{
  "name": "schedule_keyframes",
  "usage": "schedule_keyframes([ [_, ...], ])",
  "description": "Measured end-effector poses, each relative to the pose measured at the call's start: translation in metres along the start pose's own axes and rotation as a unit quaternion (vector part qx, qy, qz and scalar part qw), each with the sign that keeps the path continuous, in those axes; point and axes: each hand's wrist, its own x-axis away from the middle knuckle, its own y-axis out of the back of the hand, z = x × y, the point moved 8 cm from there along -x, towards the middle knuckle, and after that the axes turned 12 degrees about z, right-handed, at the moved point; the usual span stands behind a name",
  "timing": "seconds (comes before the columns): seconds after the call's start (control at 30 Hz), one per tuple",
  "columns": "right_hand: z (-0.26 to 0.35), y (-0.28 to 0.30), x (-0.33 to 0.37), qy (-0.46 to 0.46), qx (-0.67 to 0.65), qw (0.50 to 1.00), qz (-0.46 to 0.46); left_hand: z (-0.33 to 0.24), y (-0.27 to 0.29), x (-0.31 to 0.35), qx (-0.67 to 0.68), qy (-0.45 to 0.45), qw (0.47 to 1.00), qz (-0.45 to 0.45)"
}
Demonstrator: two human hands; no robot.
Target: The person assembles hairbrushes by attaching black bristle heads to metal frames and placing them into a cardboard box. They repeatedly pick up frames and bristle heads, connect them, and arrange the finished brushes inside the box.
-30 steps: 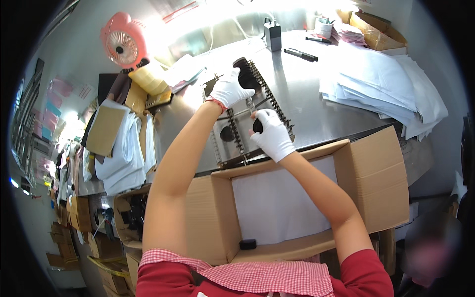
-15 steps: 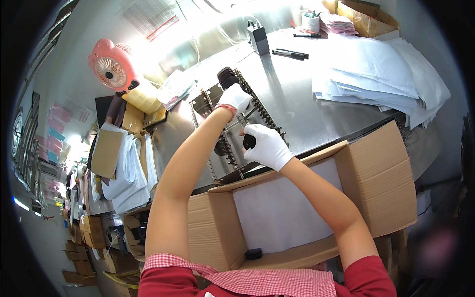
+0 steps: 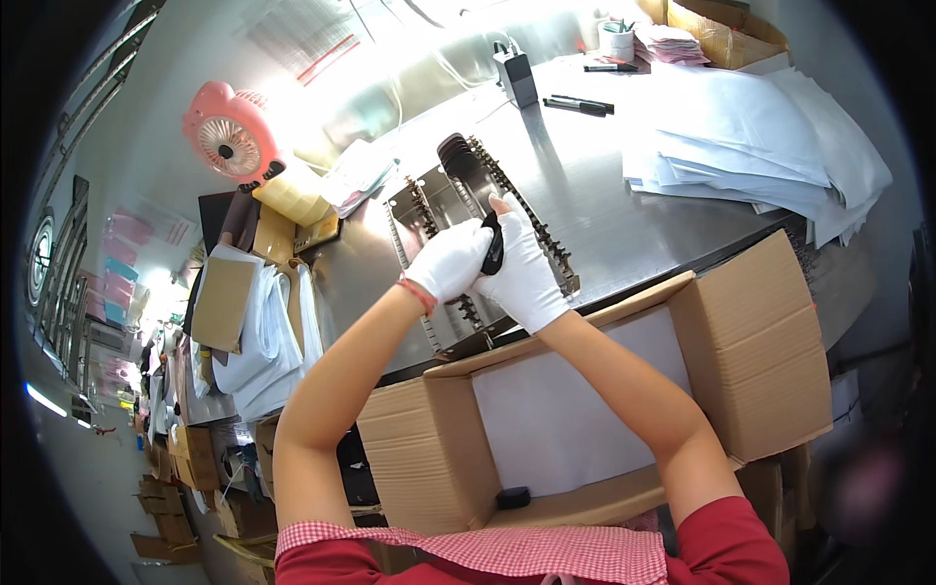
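White-gloved, both of my hands meet over a metal rack (image 3: 573, 285) with toothed rails. Between them is a small black rounded piece (image 3: 493, 246), whose exact kind I cannot make out. My right hand (image 3: 526, 278) is closed round it from the right, bare thumb tip pointing up. From the left, my left hand (image 3: 448, 261) pinches its edge, with the fingertips partly hidden. Several dark rounded pieces (image 3: 456, 154) stand in a row at the rack's far end.
An open cardboard box (image 3: 770, 341), lined with white paper, sits before me with a black block (image 3: 513, 498) inside. White sheets (image 3: 731, 146) lie at the right. A pink fan (image 3: 229, 136), a black adapter (image 3: 515, 76) and pens (image 3: 579, 104) are farther back.
My left hand has come back from the rack's far end to meet the right hand at the black piece. The right hand has turned, thumb now upward.
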Motion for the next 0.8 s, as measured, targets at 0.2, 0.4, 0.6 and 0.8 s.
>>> schedule_keyframes([
  [0.2,-0.003,0.014,0.003,0.032,0.086,0.996,0.019,0.03,0.001,-0.005,0.415,0.201,0.858,0.227],
  [0.4,-0.007,0.0,0.001,0.046,0.055,0.996,0.052,0.151,0.039,-0.064,-0.181,0.192,0.948,-0.175],
  [0.6,-0.009,0.009,0.001,0.028,0.044,0.995,0.084,0.143,0.035,-0.115,-0.04,0.222,0.974,-0.033],
  [0.8,-0.01,0.005,0.002,0.031,0.048,0.993,0.107,0.146,0.031,-0.117,-0.185,0.291,0.931,-0.123],
])
